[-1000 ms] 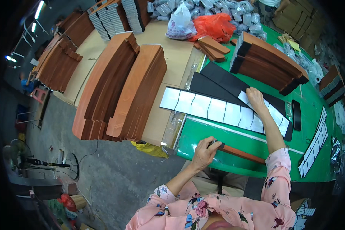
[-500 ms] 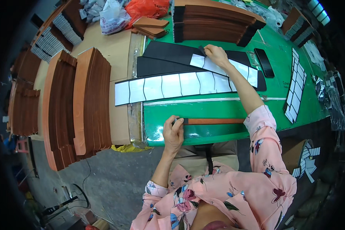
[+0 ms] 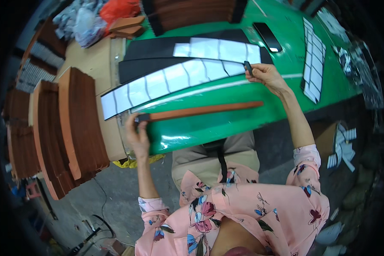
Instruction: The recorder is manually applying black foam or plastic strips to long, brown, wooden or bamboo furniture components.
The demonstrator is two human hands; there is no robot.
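My left hand (image 3: 137,135) is closed around the left end of a long, narrow reddish-brown strip (image 3: 205,110), where a black piece covers the tip. The strip lies level above the green tabletop (image 3: 187,135), its bare right end pointing at my right side. Between the thumb and fingers of my right hand (image 3: 268,77) is a small black piece (image 3: 248,68), held upright, off the strip's free end. Just behind it runs a long white-faced band (image 3: 166,82) cut by dark lines. A shorter white-faced band (image 3: 226,50) rests on black sheets (image 3: 151,50) farther back.
Stacks of curved brown slats (image 3: 83,119) stand on cardboard at the left, with another stack (image 3: 192,15) at the back. A phone (image 3: 267,37) lies at the back right. Nearer the right edge are a white-faced sheet with black lines (image 3: 313,59) and clear plastic wrapping (image 3: 362,77).
My right hand has come away from the shorter white-faced band toward me, carrying the small black piece. My left hand has shifted left with the brown strip. The whole view has turned somewhat.
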